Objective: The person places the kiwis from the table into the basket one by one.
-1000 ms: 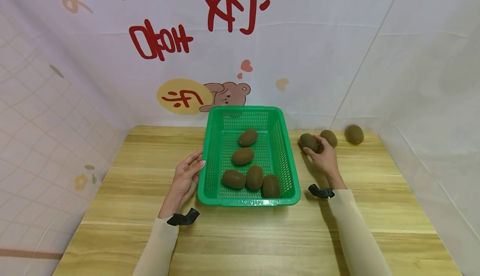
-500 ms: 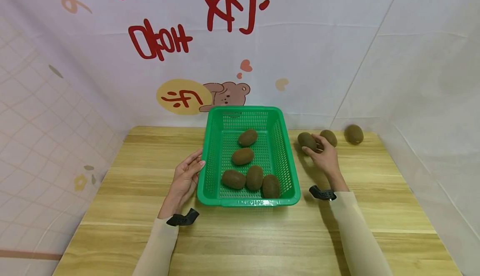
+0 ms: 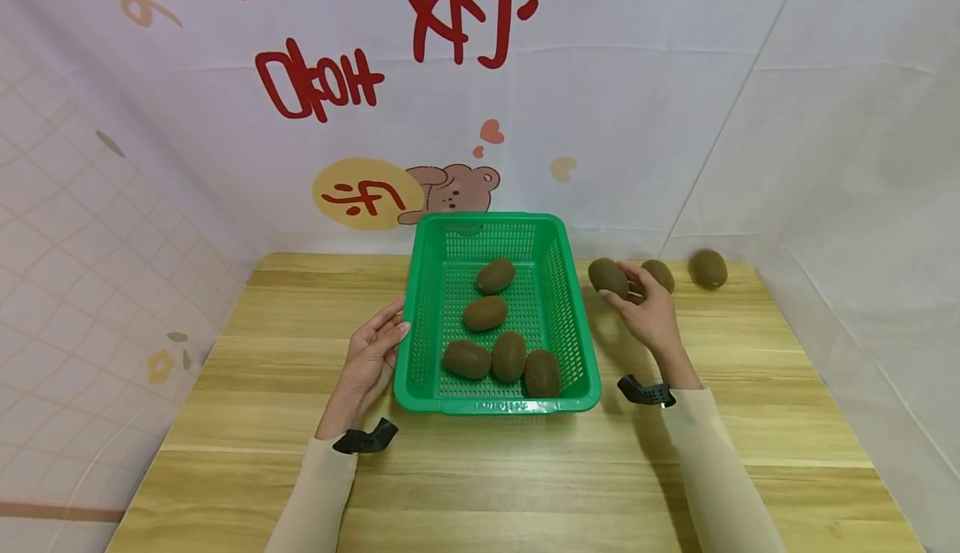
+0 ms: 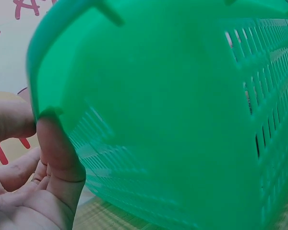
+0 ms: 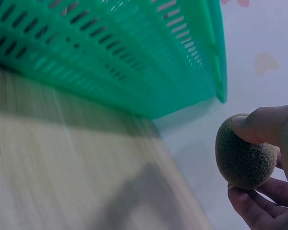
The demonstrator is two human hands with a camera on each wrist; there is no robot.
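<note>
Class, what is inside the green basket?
Inside the basket: five kiwifruit, three toward the near end, two farther back. Perforated floor shows around them; patches directly beneath them are covered.

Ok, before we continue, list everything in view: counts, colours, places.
Basket: 1, green, on the table, middle.
Kiwis inside: 5, brown, in the basket.
Loose kiwis: 2, brown, at the table's back right.
Held kiwi: 1, brown, right of the basket.
Table: 1, light wood, beneath.
Backdrop: panel count unclear, white with coloured prints, behind and beside the table.
Wrist devices: 2, black, one per wrist.
Sleeves: 2, cream, one per arm.
Left hand: 1, bare, touching the basket's left rim.
Right hand: 1, bare, holding that kiwi.
</note>
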